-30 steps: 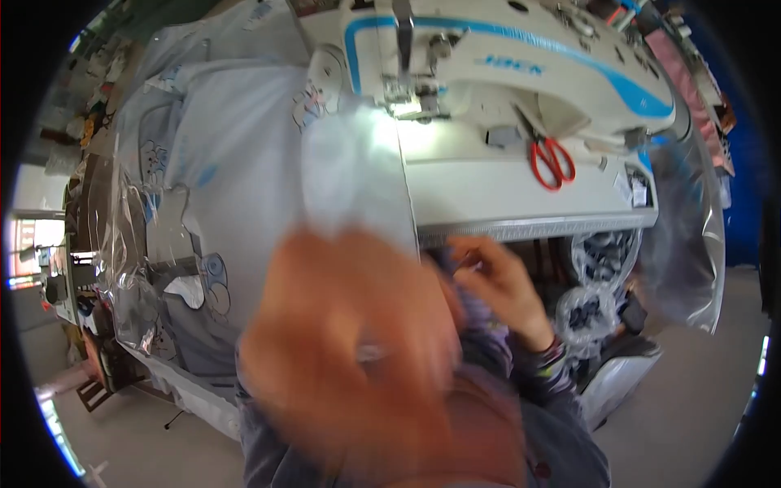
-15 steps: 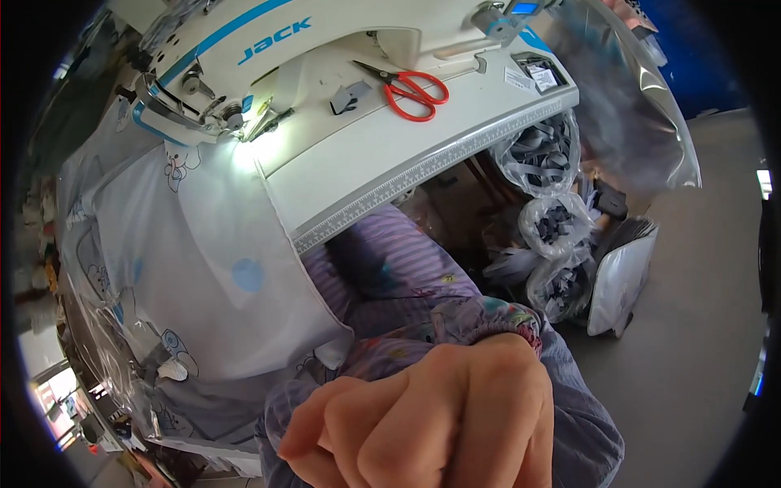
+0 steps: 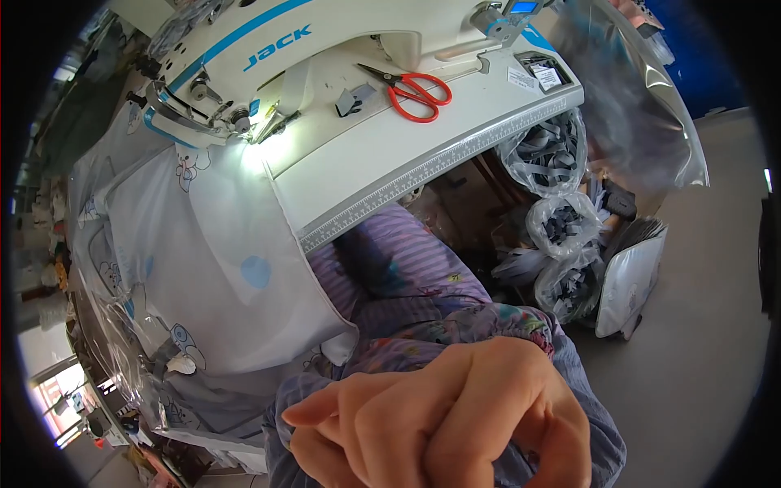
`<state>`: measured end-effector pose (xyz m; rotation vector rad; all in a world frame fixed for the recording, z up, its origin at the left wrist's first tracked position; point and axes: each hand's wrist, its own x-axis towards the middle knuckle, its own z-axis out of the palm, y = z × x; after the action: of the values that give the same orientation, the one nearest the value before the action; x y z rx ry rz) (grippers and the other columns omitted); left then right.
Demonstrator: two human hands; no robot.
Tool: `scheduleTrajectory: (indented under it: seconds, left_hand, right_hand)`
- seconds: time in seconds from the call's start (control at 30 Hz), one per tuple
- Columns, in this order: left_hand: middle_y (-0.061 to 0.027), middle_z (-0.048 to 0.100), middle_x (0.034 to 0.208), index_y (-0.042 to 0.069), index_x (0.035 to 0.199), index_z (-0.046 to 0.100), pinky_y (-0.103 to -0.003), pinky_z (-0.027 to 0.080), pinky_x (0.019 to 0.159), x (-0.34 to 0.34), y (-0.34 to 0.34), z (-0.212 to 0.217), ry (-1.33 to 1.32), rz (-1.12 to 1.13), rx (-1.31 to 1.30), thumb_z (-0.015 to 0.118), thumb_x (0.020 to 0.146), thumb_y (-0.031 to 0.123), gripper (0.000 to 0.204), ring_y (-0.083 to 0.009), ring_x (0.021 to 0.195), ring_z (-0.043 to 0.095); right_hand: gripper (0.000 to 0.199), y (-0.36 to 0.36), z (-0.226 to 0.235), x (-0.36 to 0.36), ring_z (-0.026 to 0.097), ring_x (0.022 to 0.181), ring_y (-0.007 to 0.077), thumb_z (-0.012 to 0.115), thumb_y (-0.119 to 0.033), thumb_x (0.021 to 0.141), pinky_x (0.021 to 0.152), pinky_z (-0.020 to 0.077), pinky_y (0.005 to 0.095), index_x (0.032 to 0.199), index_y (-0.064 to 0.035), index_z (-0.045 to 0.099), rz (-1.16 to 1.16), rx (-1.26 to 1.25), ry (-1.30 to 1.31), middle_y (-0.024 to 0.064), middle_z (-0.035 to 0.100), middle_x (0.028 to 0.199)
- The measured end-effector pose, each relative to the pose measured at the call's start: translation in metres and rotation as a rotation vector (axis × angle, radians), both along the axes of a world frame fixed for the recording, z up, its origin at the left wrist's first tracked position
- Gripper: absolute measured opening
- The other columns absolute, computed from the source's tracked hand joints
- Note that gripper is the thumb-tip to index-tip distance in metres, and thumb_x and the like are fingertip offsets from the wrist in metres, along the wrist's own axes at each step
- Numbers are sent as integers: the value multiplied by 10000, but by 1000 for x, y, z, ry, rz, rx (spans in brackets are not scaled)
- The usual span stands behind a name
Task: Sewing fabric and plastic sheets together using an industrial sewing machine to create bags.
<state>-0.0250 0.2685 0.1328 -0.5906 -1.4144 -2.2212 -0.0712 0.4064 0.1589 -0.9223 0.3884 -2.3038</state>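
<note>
The right hand (image 3: 443,415) is raised close up with fingers curled; whether anything is gripped cannot be told. The fabric (image 3: 228,268) lies beyond it, leftward, under the machine (image 3: 268,41), and is best smoothed flat before being fed.

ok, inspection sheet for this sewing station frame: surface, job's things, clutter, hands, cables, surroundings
Surface: white sewing table with a ruler strip along its front edge.
Job's things: white cartoon-print fabric draped off the table's left end, under the white-and-blue sewing machine.
Clutter: red-handled scissors and a small grey clip on the table.
Hands: one hand close to the lens, fingers curled, holding nothing visible; which hand it is cannot be told. No second hand seen.
Cables: nothing seen.
Surroundings: clear plastic bags of grey strips under the table's right side, grey floor, purple striped clothing on the lap.
</note>
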Motion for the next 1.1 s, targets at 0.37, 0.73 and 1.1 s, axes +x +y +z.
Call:
scheduleTrajectory:
  seconds: [0.37, 0.73, 1.1]
  left_hand:
    - [-147, 567, 1180, 54, 1140, 666, -378, 515, 690, 9, -2, 5, -5, 6, 7, 703, 934, 208, 259, -289, 898, 621]
    - [-170, 569, 1226, 56, 1181, 656, -379, 522, 713, 22, -2, 8, 0, 0, 20, 685, 949, 195, 273, -292, 905, 626]
    - [-193, 571, 1271, 58, 1223, 646, -381, 530, 735, 23, -2, 25, 45, -161, 33, 666, 964, 183, 289, -295, 912, 630]
  right_hand:
    - [549, -11, 30, 26, 511, 649, 242, 430, -259, 1022, 1056, 402, 593, 545, -11, 542, -352, 229, -281, 127, 598, 720]
    - [471, -32, 29, 27, 463, 678, 256, 520, -220, 1002, 705, 476, 431, 573, -27, 498, -413, 16, -417, 166, 545, 686]
    - [317, 12, -54, -11, 519, 830, 205, 416, -186, 1000, 854, 548, 394, 722, -71, 514, -641, 429, 15, 92, 503, 802]
